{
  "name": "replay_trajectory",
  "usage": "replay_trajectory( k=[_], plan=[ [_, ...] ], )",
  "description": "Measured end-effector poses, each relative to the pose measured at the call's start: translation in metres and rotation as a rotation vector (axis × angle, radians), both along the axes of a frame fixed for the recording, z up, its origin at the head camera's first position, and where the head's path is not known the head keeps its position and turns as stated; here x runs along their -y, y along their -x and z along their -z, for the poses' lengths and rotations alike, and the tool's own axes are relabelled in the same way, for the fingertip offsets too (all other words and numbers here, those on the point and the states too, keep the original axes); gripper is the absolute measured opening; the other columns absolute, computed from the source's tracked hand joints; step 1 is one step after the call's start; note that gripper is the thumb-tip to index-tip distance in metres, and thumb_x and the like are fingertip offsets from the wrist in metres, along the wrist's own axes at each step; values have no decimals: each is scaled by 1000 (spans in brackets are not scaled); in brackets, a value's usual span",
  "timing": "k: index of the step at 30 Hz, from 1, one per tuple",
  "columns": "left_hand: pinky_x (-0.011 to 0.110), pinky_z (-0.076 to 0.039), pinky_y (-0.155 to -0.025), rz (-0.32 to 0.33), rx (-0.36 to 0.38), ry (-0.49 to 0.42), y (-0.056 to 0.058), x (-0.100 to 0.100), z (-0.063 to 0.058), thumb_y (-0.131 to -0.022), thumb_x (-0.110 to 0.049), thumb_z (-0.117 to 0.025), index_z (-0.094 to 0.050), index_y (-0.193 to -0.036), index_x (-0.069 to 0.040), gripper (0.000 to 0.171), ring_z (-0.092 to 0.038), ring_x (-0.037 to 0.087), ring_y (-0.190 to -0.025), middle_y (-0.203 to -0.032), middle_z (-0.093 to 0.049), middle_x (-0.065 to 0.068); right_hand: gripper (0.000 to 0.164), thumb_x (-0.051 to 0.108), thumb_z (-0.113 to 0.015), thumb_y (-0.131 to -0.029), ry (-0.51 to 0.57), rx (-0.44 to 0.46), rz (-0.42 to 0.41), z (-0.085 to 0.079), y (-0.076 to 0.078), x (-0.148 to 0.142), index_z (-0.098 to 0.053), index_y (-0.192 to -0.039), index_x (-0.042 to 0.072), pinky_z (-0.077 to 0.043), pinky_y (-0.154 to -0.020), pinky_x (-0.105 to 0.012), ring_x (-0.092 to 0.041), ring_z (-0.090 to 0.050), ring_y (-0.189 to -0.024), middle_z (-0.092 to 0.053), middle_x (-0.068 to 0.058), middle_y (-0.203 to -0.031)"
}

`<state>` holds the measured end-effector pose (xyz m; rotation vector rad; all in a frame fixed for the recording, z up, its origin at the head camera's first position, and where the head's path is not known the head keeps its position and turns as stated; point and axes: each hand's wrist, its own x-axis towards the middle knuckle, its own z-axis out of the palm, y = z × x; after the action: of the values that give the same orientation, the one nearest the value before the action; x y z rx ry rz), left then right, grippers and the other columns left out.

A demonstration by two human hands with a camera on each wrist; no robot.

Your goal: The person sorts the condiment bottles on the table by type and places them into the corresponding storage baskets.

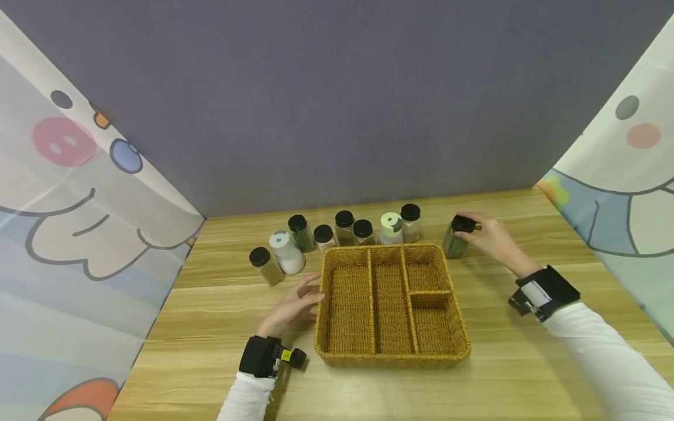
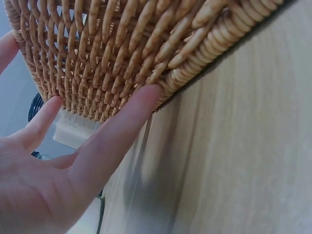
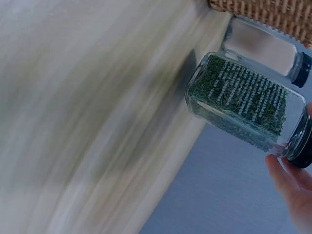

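A woven basket [image 1: 372,310] with several compartments stands in the middle of the table. My left hand [image 1: 296,304] touches its left wall; in the left wrist view the straight, spread fingers [image 2: 114,139] rest against the weave. To the basket's right, my right hand [image 1: 492,238] grips a glass spice jar of green dried herbs [image 1: 454,244] by its black lid [image 1: 463,224]. White print covers the jar's side in the right wrist view, where part of the hand is cut off. Whether the jar's base touches the table, I cannot tell.
Along the basket's back stand several black-lidded jars, among them a pale-filled one [image 1: 411,225], plus a white-capped bottle [image 1: 391,228]. Left of them are a white bottle [image 1: 286,252] and a brownish jar [image 1: 267,266]. A grey panel [image 1: 347,117] rises behind the wooden table [image 1: 210,327].
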<state>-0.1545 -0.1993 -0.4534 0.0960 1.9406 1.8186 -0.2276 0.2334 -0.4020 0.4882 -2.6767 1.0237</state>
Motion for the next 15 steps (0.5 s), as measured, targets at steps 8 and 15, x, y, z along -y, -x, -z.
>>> replay_trajectory(
  k=[8, 15],
  plan=[
    [45, -48, -79, 5, 11, -16, 0, 2, 1, -84, -18, -60, -24, -139, -11, 66, -47, 33, -109, -133, -32, 26, 44, 1, -68, -74, -25, -133, -15, -16, -5, 2, -53, -113, -11, -46, -72, -52, -44, -54, -91, -54, -33, -107],
    [45, -49, -77, 23, -27, 4, 1, 3, 6, -82, -29, -61, -24, -139, -13, 70, -49, 31, -109, -132, -33, 25, 42, -2, -70, -70, -41, -238, -44, -32, -12, 7, -56, -109, -11, -47, -70, -50, -40, -57, -86, -58, -29, -100]
  ],
)
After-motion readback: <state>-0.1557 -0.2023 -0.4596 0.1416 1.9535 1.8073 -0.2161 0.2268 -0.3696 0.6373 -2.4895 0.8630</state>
